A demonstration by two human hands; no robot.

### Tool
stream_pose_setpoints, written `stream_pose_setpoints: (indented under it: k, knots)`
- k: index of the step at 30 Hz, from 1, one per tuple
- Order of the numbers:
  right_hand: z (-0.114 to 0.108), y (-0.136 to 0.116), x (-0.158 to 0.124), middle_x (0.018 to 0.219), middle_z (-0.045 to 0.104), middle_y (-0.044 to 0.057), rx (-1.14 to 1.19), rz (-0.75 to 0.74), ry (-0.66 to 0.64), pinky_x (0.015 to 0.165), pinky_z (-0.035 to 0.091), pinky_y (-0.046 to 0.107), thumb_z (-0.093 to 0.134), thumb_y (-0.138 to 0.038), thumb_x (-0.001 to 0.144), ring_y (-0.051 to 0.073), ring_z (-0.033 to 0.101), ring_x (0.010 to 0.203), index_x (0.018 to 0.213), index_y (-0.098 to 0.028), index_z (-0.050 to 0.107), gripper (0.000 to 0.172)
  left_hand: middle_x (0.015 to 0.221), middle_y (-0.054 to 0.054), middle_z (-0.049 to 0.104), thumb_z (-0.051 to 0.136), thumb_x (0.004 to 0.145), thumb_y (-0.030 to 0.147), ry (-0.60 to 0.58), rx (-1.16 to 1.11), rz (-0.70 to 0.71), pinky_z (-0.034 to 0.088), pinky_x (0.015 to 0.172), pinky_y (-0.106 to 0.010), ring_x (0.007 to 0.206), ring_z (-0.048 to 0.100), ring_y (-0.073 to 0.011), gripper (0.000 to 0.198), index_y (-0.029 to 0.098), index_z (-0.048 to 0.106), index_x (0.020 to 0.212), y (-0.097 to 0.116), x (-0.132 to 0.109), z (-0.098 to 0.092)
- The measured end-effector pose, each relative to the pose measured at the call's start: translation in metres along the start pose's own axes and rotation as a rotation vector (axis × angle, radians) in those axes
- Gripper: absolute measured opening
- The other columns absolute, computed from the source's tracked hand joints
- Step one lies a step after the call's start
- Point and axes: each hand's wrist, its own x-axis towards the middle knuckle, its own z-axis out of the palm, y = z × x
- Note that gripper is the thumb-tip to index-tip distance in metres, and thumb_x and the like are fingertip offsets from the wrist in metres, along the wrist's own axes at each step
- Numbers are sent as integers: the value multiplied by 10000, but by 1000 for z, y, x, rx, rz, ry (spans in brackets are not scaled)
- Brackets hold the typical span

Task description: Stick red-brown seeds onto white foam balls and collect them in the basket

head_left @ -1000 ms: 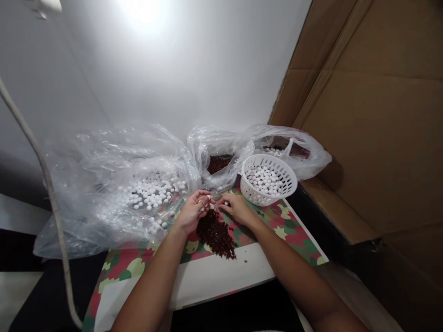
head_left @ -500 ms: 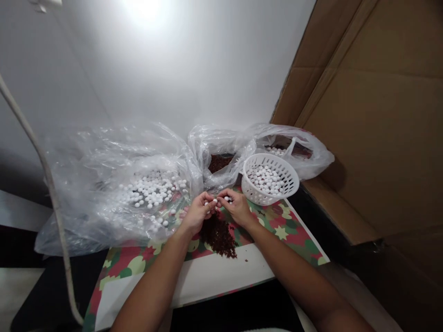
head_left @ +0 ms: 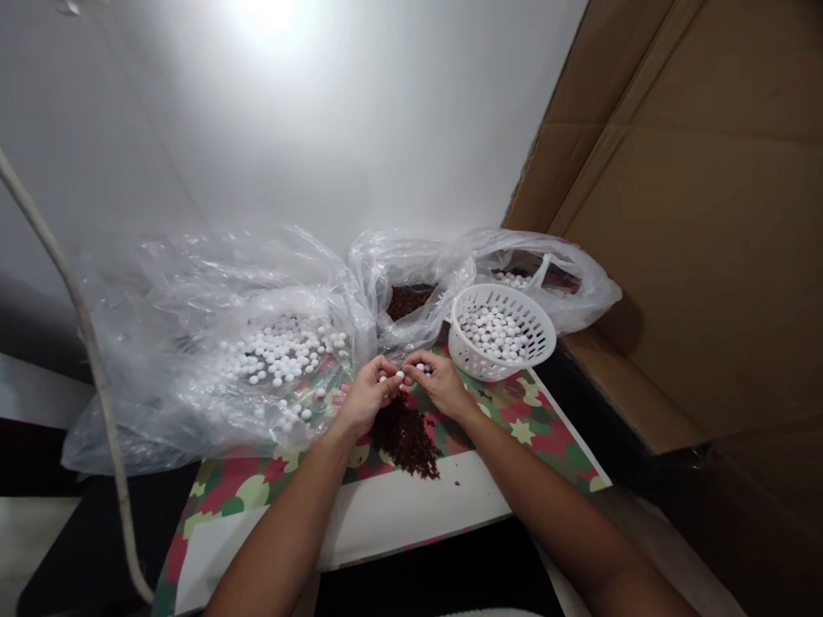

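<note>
My left hand (head_left: 368, 396) is closed, its thumb and fingers pinching a small white ball (head_left: 399, 375), with another white ball showing in its grasp. Opposite it, my right hand (head_left: 443, 387) is closed too, its fingertips meeting the left ones at that ball. More white balls (head_left: 421, 367) show inside the curl of the right fingers. Just below both hands lies a loose heap of reddish-brown small pieces (head_left: 406, 439). Whether a brown piece is between the fingertips is too small to tell.
Right of my hands stands a white slotted basket (head_left: 466, 353) of white balls. A large clear bag (head_left: 154, 368) at left holds more balls. Behind are a bag of brown pieces (head_left: 408, 302) and another plastic bag (head_left: 595, 296). Cardboard (head_left: 694, 214) rises at right; a cable (head_left: 96, 360) hangs left.
My fingertips have shifted very slightly around the white ball, which shows a little more clearly between them. The heap, basket and bags stay in place.
</note>
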Motion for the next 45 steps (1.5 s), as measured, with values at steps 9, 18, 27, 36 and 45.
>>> stream_pose_setpoints:
  k: [9, 18, 27, 36, 45]
  knots:
    - [1, -1, 0, 787, 610, 21, 60, -62, 4, 695, 413, 188, 547, -392, 857, 96, 548, 753, 819, -138, 643, 274, 710, 13, 588, 710, 677, 302, 32, -83, 87, 212, 418, -133, 503, 473, -47, 410, 184, 329, 773, 1, -1, 5]
    - [5, -3, 0, 947, 629, 56, 295, -32, -8, 714, 437, 200, 592, -429, 822, 103, 563, 787, 844, -128, 644, 306, 736, 49, 494, 653, 743, 285, 93, -34, 250, 326, 522, -141, 585, 436, -37, 329, 181, 346, 805, -4, -1, 9]
    - [13, 5, 3, 612, 465, -52, 707, 332, -102, 383, 212, 131, 726, -482, 646, 35, 392, 457, 803, -166, 414, 470, 615, 41, 494, 641, 753, 399, 56, 213, 172, 254, 456, -159, 488, 382, -45, 322, 170, 417, 787, -2, 6, -2]
    - [-7, 15, 3, 685, 573, 5, -76, 123, -183, 597, 358, 174, 666, -334, 724, 74, 474, 628, 706, -111, 621, 228, 815, -25, 565, 726, 665, 271, 9, -166, -36, 285, 469, -138, 629, 469, -42, 312, 123, 537, 865, 21, -3, -10]
    - [-13, 12, 3, 820, 595, 24, -329, -102, -342, 709, 372, 185, 581, -116, 772, 94, 523, 755, 787, -148, 675, 101, 784, -52, 617, 738, 671, 347, 22, -100, -9, 233, 448, -147, 558, 432, -31, 375, 113, 550, 897, 9, 1, -9]
